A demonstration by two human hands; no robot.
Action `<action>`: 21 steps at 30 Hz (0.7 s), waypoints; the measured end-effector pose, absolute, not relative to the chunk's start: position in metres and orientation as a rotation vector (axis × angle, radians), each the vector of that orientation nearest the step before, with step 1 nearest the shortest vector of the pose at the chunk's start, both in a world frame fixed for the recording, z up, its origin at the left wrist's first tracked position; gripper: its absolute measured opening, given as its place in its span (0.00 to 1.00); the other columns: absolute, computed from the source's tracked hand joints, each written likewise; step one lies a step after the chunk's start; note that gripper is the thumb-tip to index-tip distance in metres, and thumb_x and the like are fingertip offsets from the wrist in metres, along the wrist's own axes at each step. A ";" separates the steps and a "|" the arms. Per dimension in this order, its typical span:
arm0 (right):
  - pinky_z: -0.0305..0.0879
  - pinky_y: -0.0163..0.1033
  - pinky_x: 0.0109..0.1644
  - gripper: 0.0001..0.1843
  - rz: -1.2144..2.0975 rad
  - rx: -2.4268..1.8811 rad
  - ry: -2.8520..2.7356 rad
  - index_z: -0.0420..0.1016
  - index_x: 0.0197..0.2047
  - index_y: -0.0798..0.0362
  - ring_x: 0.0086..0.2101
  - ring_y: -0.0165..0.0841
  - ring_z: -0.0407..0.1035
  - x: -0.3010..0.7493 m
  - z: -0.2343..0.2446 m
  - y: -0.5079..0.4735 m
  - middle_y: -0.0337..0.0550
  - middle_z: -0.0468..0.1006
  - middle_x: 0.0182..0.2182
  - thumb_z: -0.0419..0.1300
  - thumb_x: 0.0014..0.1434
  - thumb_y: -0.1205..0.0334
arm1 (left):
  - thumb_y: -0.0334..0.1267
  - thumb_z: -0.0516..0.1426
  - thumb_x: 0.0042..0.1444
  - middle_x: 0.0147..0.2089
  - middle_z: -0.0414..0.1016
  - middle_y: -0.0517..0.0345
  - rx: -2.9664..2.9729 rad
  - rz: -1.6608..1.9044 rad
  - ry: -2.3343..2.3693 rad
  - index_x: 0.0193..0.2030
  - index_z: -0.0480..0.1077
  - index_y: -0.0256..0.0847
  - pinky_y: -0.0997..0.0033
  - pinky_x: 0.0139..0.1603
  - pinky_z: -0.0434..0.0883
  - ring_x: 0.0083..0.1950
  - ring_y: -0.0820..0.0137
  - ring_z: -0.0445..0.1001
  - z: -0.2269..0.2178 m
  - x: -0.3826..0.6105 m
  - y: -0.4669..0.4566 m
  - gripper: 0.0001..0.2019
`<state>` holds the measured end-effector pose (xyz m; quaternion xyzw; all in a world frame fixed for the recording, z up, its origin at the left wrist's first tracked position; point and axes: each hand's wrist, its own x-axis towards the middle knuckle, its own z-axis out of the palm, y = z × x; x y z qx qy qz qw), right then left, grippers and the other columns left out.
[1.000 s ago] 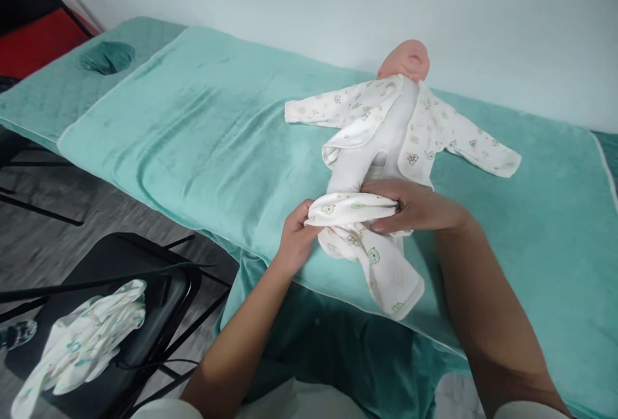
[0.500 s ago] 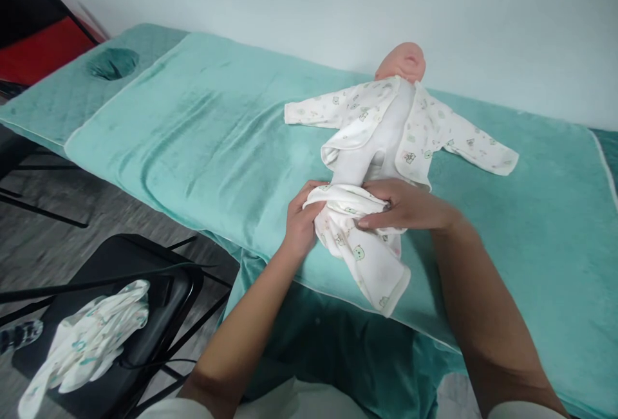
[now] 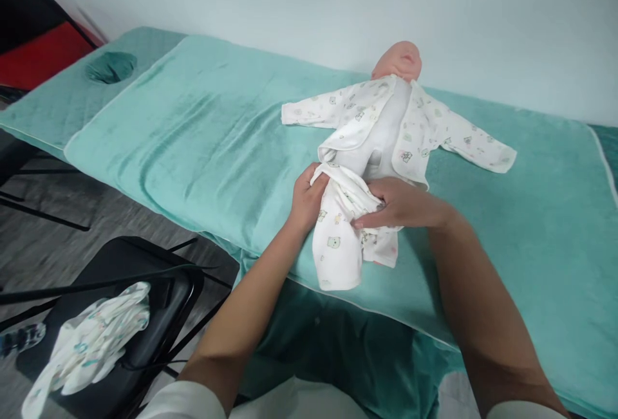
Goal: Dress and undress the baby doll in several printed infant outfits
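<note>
A baby doll (image 3: 396, 62) lies on its back on a teal towel (image 3: 203, 129), its head toward the wall. It wears a white printed top (image 3: 415, 126), open at the front with both sleeves spread out. White printed baby trousers (image 3: 338, 239) are bunched around the doll's legs. My left hand (image 3: 306, 197) grips the left side of the trousers' waistband. My right hand (image 3: 398, 203) pinches the right side of the same waistband. One trouser leg hangs loose toward the table's near edge.
The towel covers a padded teal table (image 3: 58, 94) with a face hole (image 3: 110, 66) at its left end. A black folding chair (image 3: 145, 284) at lower left carries another printed garment (image 3: 91, 342). A red and black chair (image 3: 33, 46) stands at far left.
Both hands have drawn the trousers' waistband up the doll's legs toward its body. The loose trouser leg has swung left and hangs straighter down.
</note>
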<state>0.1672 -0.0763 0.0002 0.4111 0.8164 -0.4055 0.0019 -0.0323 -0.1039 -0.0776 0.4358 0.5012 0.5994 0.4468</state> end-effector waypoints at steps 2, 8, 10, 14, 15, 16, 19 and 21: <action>0.61 0.40 0.37 0.22 -1.259 1.280 2.583 0.76 0.35 0.51 0.36 0.39 0.73 0.167 0.000 -0.077 0.42 0.82 0.36 0.67 0.53 0.39 | 0.48 0.62 0.60 0.31 0.68 0.63 1.091 1.473 1.283 0.30 0.69 0.41 0.72 0.40 0.65 0.36 0.71 0.66 -0.079 -0.032 -0.107 0.14; 0.60 0.39 0.37 0.16 -1.186 1.340 2.682 0.74 0.35 0.51 0.34 0.36 0.72 0.165 -0.004 -0.078 0.40 0.81 0.34 0.63 0.58 0.46 | 0.46 0.64 0.59 0.44 0.73 0.59 0.939 1.646 1.478 0.46 0.68 0.42 0.70 0.49 0.68 0.44 0.70 0.71 -0.082 -0.022 -0.154 0.15; 0.59 0.38 0.37 0.13 -1.141 1.421 2.717 0.71 0.32 0.51 0.33 0.35 0.70 0.164 -0.005 -0.078 0.39 0.79 0.31 0.62 0.57 0.50 | 0.52 0.64 0.60 0.41 0.71 0.60 0.859 1.607 1.556 0.45 0.68 0.42 0.71 0.44 0.68 0.41 0.71 0.69 -0.080 -0.019 -0.179 0.17; 0.58 0.38 0.37 0.12 -1.108 1.501 2.749 0.69 0.30 0.51 0.32 0.34 0.69 0.163 -0.005 -0.077 0.37 0.77 0.29 0.62 0.56 0.52 | 0.62 0.60 0.60 0.34 0.67 0.62 0.875 1.349 1.505 0.39 0.68 0.42 0.72 0.37 0.65 0.35 0.72 0.64 -0.071 -0.017 -0.213 0.23; 0.58 0.38 0.37 0.12 -1.138 1.496 2.737 0.70 0.31 0.51 0.32 0.34 0.69 0.163 -0.005 -0.077 0.37 0.77 0.29 0.62 0.56 0.51 | 0.63 0.60 0.59 0.33 0.66 0.63 0.879 1.310 1.470 0.38 0.67 0.42 0.73 0.35 0.64 0.34 0.72 0.64 -0.068 -0.016 -0.215 0.24; 0.58 0.38 0.37 0.13 -1.178 1.485 2.715 0.71 0.31 0.51 0.32 0.34 0.69 0.164 -0.004 -0.077 0.37 0.77 0.28 0.62 0.57 0.50 | 0.63 0.61 0.59 0.32 0.65 0.63 0.881 1.285 1.445 0.38 0.66 0.42 0.73 0.35 0.64 0.33 0.73 0.63 -0.067 -0.015 -0.216 0.24; 0.59 0.38 0.36 0.16 -1.301 1.435 2.633 0.74 0.34 0.52 0.31 0.34 0.70 0.169 -0.001 -0.076 0.37 0.77 0.28 0.63 0.57 0.46 | 0.61 0.58 0.62 0.30 0.62 0.65 0.933 1.261 1.496 0.34 0.63 0.42 0.73 0.33 0.62 0.31 0.74 0.60 -0.067 -0.013 -0.210 0.23; 0.60 0.38 0.37 0.19 -1.349 1.394 2.610 0.75 0.36 0.52 0.32 0.35 0.71 0.173 0.001 -0.075 0.38 0.79 0.30 0.64 0.56 0.43 | 0.59 0.55 0.66 0.29 0.62 0.64 1.034 1.293 1.590 0.32 0.63 0.42 0.73 0.33 0.62 0.31 0.73 0.60 -0.072 -0.014 -0.203 0.22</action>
